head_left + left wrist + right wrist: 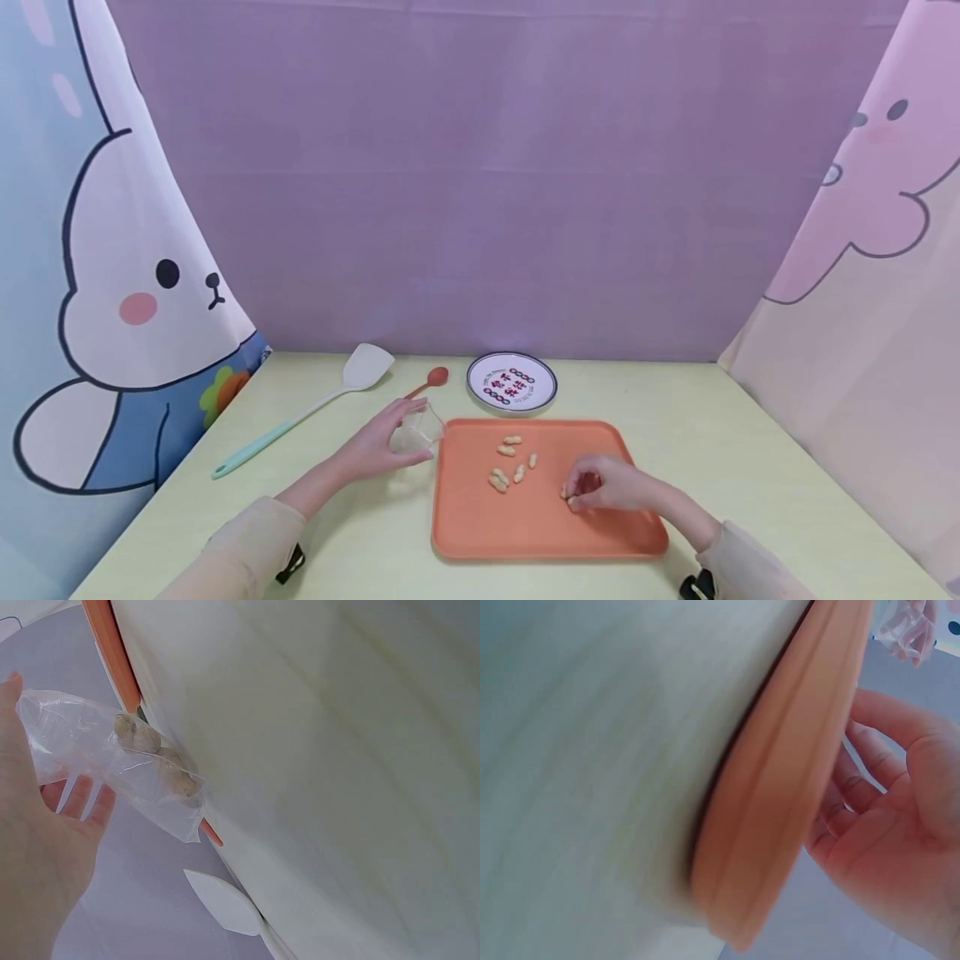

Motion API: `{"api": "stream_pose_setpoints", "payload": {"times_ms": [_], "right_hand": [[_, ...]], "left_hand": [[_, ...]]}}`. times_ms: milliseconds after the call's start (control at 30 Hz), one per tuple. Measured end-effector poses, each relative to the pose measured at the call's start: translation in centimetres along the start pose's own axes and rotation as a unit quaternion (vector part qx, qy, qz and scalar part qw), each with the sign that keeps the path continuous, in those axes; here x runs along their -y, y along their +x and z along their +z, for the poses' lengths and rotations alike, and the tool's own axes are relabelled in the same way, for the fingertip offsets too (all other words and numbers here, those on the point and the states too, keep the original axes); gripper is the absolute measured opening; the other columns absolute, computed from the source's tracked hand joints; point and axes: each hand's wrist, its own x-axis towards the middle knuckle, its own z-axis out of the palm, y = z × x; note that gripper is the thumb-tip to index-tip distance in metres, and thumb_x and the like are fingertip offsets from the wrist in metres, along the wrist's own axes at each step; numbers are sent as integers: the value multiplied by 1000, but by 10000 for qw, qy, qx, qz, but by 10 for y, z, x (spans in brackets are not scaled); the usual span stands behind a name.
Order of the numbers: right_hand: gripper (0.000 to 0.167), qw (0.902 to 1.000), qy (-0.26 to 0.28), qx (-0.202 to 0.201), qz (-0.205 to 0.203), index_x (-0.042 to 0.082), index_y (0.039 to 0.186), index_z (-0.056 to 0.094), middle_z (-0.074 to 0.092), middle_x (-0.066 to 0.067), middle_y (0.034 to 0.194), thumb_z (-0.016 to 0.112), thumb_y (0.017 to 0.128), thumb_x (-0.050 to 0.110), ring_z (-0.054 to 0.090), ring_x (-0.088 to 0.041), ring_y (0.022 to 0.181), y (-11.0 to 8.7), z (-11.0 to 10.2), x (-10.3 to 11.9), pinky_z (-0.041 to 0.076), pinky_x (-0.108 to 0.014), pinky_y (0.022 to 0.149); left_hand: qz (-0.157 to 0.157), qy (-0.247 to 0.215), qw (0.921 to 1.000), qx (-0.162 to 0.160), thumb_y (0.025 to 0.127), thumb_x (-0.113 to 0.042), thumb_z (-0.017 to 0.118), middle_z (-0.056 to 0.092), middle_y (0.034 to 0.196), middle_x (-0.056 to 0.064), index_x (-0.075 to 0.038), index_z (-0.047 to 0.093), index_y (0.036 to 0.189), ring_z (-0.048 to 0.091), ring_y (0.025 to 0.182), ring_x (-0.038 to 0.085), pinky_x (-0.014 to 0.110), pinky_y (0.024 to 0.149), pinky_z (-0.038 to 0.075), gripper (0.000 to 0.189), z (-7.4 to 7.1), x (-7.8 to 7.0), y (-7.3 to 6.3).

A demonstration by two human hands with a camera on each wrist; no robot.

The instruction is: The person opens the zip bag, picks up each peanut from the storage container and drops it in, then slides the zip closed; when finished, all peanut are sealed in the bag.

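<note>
My left hand point(378, 440) holds a clear plastic bag point(79, 724) by its upper part, just beyond the left edge of an orange tray point(480, 529). Inside the bag, several peanuts point(178, 772) show in the left wrist view. Over the right half of the tray, my right hand point(613, 485) has its thumb and fingers bent around a peanut point(565, 493), which is partly covered by the fingertips. More loose peanuts point(498, 481) lie scattered near the tray's middle left. In the right wrist view, the tray's rim hides the fingertips.
Behind the tray stands a white plate point(512, 382) with red print and a dark rim. To the left lie a small red spoon point(437, 377) and a long spatula point(366, 367) with a mint-green handle. A purple curtain point(480, 183) closes off the table's back.
</note>
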Motion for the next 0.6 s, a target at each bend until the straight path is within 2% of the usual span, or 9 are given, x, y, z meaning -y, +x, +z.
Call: {"api": "stream_pose_setpoints", "payload": {"times_ms": [67,267,600], "right_hand": [[16,9999,-36,-38,97,8,89,67,63,-2,83,74,80,19,54,-4,70,0,0,1,47,-18,61],[18,9997,-226,-54,40,9,91,68,63,-3,85,75,78,19,55,-10,74,-2,0,0,47,-18,63],[19,9980,-149,-141,590,8,84,64,59,0,77,77,76,19,52,-3,67,-1,-2,-2,45,-16,59]], "left_hand": [[-16,18,10000,4,74,-34,79,53,131,8,-5,44,137,53,118,27,42,95,48,77,0,-1,0],[-61,76,9999,40,75,-38,77,52,132,8,-8,44,138,53,117,28,44,97,46,78,-1,-2,0],[-104,83,9999,29,75,-36,78,52,133,8,-7,44,138,52,119,26,44,97,46,77,-3,-4,-1]]}}
